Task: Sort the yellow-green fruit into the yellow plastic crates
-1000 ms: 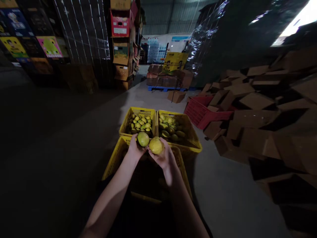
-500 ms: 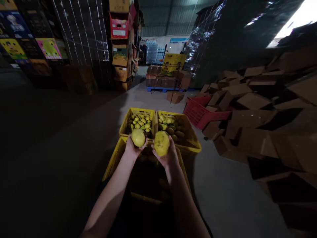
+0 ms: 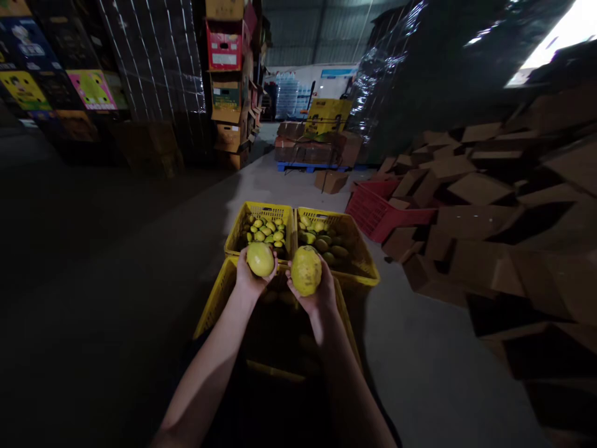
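Note:
My left hand holds a round yellow-green mango from below. My right hand grips a larger yellow mango with brown specks, held upright. Both fruits hang above the near yellow crate, whose inside is dark. Beyond it stand two more yellow crates side by side: the left crate holds several small yellow-green mangoes, the right crate holds several larger green ones.
A red crate lies tilted to the right, against a heap of cardboard boxes. Stacked cartons and wrapped pallets line the left. A blue pallet with boxes stands farther down the concrete aisle.
Both hands turned their mangoes and drew slightly apart. The left fruit now shows a yellower side; the right fruit stands more upright.

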A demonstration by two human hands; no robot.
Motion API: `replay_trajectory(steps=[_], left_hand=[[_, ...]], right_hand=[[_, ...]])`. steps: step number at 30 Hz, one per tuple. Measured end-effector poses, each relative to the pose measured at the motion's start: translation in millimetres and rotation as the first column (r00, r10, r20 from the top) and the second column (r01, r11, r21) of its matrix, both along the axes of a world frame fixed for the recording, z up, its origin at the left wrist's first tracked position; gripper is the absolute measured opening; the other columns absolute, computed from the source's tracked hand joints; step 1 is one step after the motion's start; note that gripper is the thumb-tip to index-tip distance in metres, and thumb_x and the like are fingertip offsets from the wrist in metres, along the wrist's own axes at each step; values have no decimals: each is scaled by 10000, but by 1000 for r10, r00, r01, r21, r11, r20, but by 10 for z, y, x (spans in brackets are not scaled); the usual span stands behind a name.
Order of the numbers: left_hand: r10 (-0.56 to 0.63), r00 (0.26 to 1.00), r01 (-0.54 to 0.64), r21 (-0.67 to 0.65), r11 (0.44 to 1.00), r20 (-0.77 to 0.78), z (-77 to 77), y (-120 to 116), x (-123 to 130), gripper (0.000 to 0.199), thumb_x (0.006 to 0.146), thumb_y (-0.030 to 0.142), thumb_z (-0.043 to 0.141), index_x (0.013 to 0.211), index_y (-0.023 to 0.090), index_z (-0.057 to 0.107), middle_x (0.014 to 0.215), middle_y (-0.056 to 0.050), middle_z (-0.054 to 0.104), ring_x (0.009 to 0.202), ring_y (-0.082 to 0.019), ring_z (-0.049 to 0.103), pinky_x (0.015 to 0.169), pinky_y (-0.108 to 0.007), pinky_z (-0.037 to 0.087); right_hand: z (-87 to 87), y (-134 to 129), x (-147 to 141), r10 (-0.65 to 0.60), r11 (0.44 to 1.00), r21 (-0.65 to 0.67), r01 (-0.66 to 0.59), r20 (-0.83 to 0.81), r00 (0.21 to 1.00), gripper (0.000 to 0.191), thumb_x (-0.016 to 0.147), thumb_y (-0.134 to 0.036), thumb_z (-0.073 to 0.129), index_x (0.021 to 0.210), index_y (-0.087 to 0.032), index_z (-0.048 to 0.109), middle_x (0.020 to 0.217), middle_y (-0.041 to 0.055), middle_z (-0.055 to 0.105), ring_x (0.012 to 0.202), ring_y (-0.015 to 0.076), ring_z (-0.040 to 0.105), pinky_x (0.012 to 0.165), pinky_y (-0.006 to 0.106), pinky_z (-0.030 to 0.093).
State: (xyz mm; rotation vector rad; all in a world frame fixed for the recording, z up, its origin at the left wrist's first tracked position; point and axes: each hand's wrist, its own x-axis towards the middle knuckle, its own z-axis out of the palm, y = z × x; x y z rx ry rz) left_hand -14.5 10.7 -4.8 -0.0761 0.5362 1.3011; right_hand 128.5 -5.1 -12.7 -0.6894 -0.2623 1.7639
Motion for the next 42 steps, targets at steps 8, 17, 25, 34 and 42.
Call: replay_trajectory(steps=[8, 17, 25, 34, 42], left_hand=[[-67, 962, 158, 340, 927, -263, 190, -154, -23, 287, 795, 344, 477, 702, 125, 638, 619, -74, 638, 514, -163, 607, 463, -256, 494], [-197, 935, 295, 340, 893, -295, 157, -180, -9, 291, 789, 302, 456, 684, 105, 642, 663, -129, 669, 653, -244, 668, 544, -322, 534], [-214, 949, 276, 279, 920, -232, 176, -176, 3, 302, 817, 280, 428, 722, 97, 649, 630, -123, 657, 649, -248, 670, 527, -320, 535], [-191, 936, 292, 345, 892, -296, 171, -172, 15, 339, 822, 296, 403, 669, 105, 639, 583, -116, 625, 576, -220, 636, 504, -307, 521], [-158, 977, 182, 174, 968, -145, 78, -69, 49, 332, 832, 350, 414, 861, 130, 661, 720, -98, 672, 599, -181, 643, 522, -281, 542]], right_hand=[[103, -50, -37, 44, 991, 126, -50, 48, 998, 333, 743, -468, 508, 745, -173, 661, 604, 62, 681, 496, 183, 613, 375, 258, 454], [118, -88, -55, 37, 987, 154, -48, 74, 997, 296, 727, -438, 478, 737, -196, 648, 596, 63, 651, 660, 234, 657, 429, 306, 509], [150, -106, -63, 10, 991, 131, -16, 49, 999, 260, 699, -428, 516, 719, -193, 627, 560, 52, 620, 651, 235, 666, 487, 331, 547], [126, -100, -51, 4, 991, 135, -10, 50, 999, 288, 732, -434, 482, 738, -187, 630, 599, 70, 648, 667, 236, 668, 418, 290, 502], [95, -49, -99, -70, 994, 82, 71, -21, 997, 297, 778, -437, 485, 846, -198, 647, 707, 48, 705, 646, 195, 674, 516, 298, 552]])
